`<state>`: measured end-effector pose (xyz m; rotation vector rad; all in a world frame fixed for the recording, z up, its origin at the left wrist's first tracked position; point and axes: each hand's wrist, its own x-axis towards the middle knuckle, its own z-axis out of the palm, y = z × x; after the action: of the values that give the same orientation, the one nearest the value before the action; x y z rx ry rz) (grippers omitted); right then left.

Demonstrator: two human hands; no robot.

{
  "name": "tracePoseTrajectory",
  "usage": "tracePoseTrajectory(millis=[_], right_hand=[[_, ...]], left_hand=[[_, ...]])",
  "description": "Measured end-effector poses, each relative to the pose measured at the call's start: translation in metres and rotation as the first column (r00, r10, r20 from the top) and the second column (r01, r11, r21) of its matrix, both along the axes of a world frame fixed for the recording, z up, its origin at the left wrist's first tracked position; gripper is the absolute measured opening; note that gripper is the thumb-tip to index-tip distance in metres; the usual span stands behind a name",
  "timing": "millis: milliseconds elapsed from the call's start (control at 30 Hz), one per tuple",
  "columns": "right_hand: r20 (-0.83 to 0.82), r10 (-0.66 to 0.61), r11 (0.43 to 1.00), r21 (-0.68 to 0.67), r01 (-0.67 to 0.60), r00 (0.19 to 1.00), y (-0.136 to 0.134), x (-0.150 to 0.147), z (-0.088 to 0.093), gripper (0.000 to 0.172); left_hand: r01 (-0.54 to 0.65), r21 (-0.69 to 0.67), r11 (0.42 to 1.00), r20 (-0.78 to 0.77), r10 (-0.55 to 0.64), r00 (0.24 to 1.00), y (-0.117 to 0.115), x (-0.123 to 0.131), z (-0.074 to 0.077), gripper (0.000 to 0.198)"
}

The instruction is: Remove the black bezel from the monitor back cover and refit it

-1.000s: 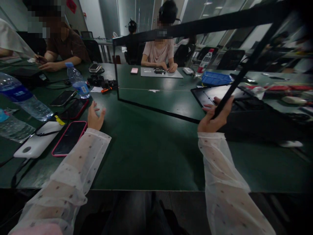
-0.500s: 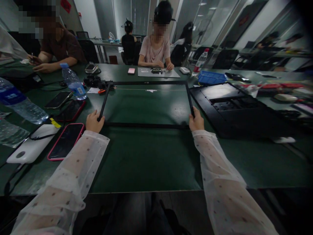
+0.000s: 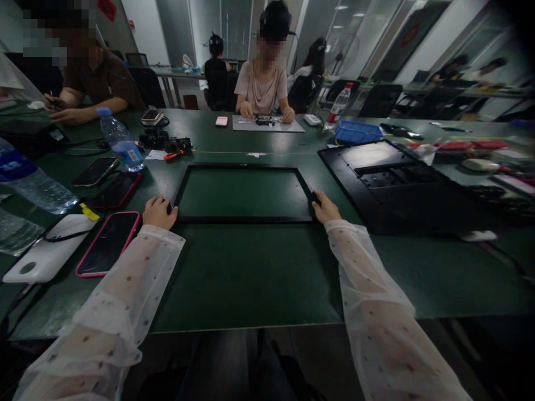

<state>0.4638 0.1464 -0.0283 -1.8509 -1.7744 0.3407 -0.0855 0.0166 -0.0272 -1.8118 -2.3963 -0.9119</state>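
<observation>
A thin black rectangular screen bezel [image 3: 246, 220] lies flat, or nearly so, over the green table in front of me. Its middle is hollow, and the tabletop shows through. My left hand [image 3: 160, 213] grips the left side near the close corner, fingers curled over the bar. On the opposite side, my right hand [image 3: 326, 208] pinches the bar near the close right corner. Right of the bezel is a large black panel [image 3: 401, 195] with a recessed section, apart from my right hand. A red-edged phone [image 3: 109, 244] lies just left of my left sleeve.
Left are a white power bank [image 3: 52, 245], other phones and water bottles [image 3: 121, 139]. An orange-handled tool [image 3: 179, 153] lies beyond the bezel. Across the table, a person [image 3: 262, 83] handles small parts on a grey mat [image 3: 284, 127]. A blue basket [image 3: 358, 132] stands back right.
The bezel's far edge has come down towards the table, so it now looks flat instead of raised. Both hands still hold its sides. The person opposite has moved one hand left.
</observation>
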Motion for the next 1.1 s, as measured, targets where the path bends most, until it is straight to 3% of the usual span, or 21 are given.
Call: tracePoseTrajectory(millis=[133,300,433,600,700,767,800,867,900,933,1000,1067,1100], right_hand=[[-0.028,-0.022,0.998,0.056,0.024,0.999,0.0,-0.001,0.002,0.056],[-0.055,0.012,0.997,0.074,-0.008,0.998,0.003,0.004,-0.001,0.06],[-0.07,0.059,0.996,0.077,-0.053,0.996,0.004,0.005,-0.004,0.062],[-0.112,0.064,0.99,0.132,-0.049,0.992,0.005,0.005,-0.007,0.061],[-0.094,0.082,0.989,0.13,-0.069,0.992,0.006,0.007,-0.008,0.061],[-0.091,0.092,0.985,0.151,-0.078,0.992,0.006,0.008,-0.007,0.068],[-0.095,0.09,0.982,0.172,-0.072,0.991,0.005,0.008,-0.006,0.075],[-0.11,0.075,0.975,0.216,-0.05,0.991,0.004,0.007,-0.004,0.088],[-0.114,0.067,0.973,0.229,-0.039,0.991,0.004,0.007,-0.003,0.092],[-0.115,0.064,0.972,0.231,-0.035,0.991,0.003,0.006,-0.002,0.095],[-0.11,0.066,0.976,0.213,-0.042,0.992,0.003,0.004,-0.002,0.096],[-0.1,0.071,0.98,0.192,-0.051,0.992,0.003,0.003,-0.002,0.092],[-0.098,0.072,0.982,0.183,-0.053,0.993,0.003,0.003,-0.002,0.09]], left_hand=[[0.07,0.039,0.997,0.031,-0.071,0.997,-0.004,0.01,0.01,0.057],[0.275,-0.136,0.952,0.047,-0.271,0.961,-0.013,0.025,0.024,0.057],[0.308,-0.186,0.933,0.027,-0.308,0.951,-0.016,0.029,0.028,0.058],[0.353,-0.146,0.924,0.041,-0.351,0.935,-0.017,0.032,0.029,0.046],[0.347,-0.096,0.933,0.159,-0.33,0.931,-0.015,0.033,0.032,0.037],[0.256,0.078,0.964,0.339,-0.267,0.902,-0.011,0.028,0.035,0.044],[0.105,0.201,0.974,0.422,-0.183,0.888,-0.009,0.024,0.037,0.052],[-0.183,0.41,0.893,0.475,-0.038,0.879,-0.006,0.016,0.04,0.067],[-0.234,0.464,0.854,0.451,0.0,0.893,-0.006,0.013,0.04,0.076],[-0.207,0.466,0.86,0.405,0.001,0.914,-0.006,0.012,0.04,0.08],[-0.088,0.397,0.914,0.288,-0.033,0.957,-0.008,0.018,0.039,0.068],[0.187,0.199,0.962,0.165,-0.221,0.961,-0.012,0.029,0.038,0.054],[0.297,0.073,0.952,0.124,-0.304,0.944,-0.014,0.035,0.037,0.05]])
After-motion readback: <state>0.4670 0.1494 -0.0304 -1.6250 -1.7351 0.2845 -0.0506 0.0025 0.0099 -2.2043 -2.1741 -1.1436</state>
